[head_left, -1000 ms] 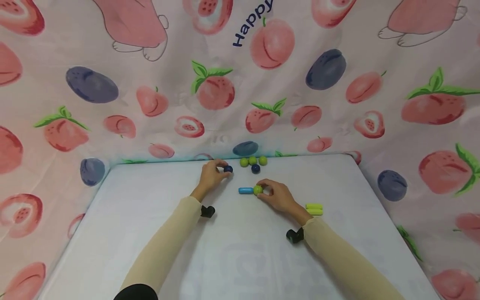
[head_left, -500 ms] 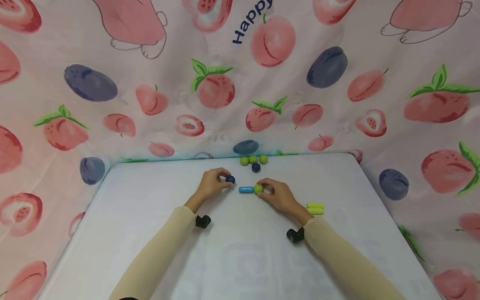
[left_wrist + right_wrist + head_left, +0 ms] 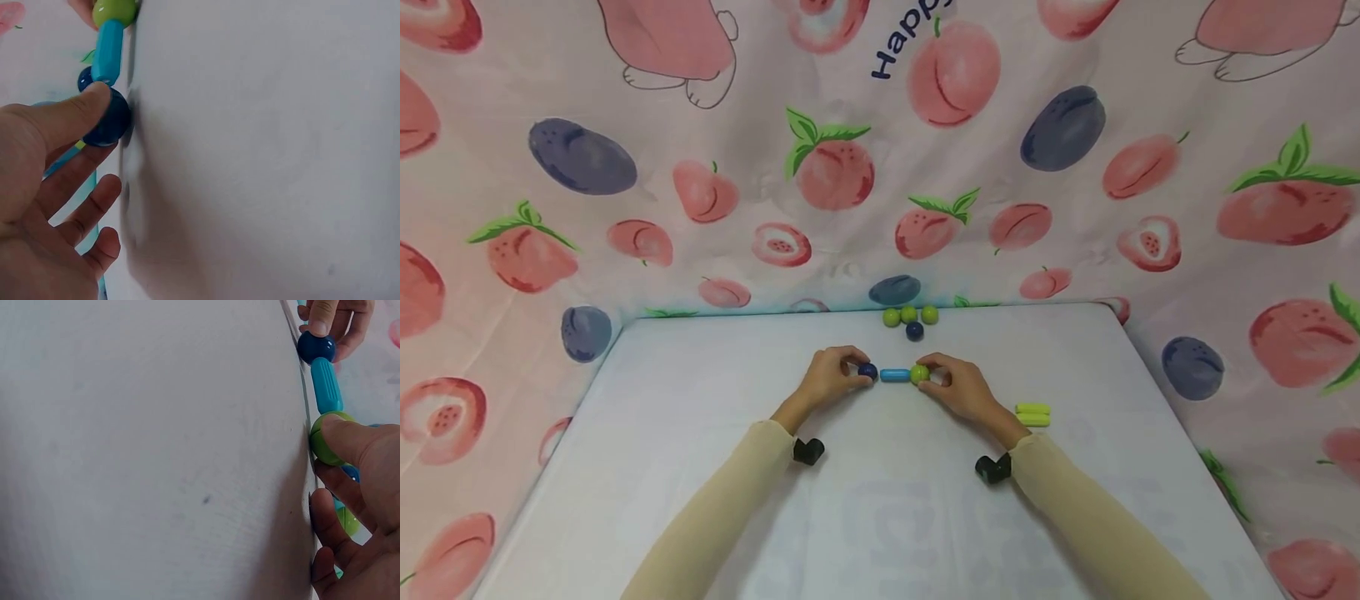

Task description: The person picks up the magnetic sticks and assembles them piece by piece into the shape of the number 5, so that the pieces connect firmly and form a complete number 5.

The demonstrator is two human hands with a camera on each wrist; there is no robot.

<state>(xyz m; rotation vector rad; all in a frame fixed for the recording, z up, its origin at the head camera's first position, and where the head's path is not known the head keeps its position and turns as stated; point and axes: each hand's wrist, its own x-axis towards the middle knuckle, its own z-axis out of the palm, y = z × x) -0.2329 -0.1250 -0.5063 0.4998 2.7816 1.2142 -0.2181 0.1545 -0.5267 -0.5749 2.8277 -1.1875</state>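
Note:
My left hand (image 3: 831, 377) pinches a dark blue ball (image 3: 111, 120) between thumb and forefinger, its other fingers loosely bent. A short light blue ribbed rod (image 3: 894, 376) lies lengthwise between the two hands. At its right end sits a green ball (image 3: 330, 439), which my right hand (image 3: 961, 387) pinches with thumb and forefinger. The rod touches the green ball. The dark blue ball is at or very near the rod's left end; whether they touch I cannot tell.
Several green balls (image 3: 909, 314) and one more dark blue ball (image 3: 914, 332) sit at the table's back edge. Two yellow-green rods (image 3: 1033, 415) lie side by side right of my right hand. Behind the white table (image 3: 880, 517) hangs a fruit-print cloth (image 3: 842, 275).
My left hand has brought the dark blue ball forward from near the back edge and rightward to the light blue rod's left end. My right hand has stayed at the green ball.

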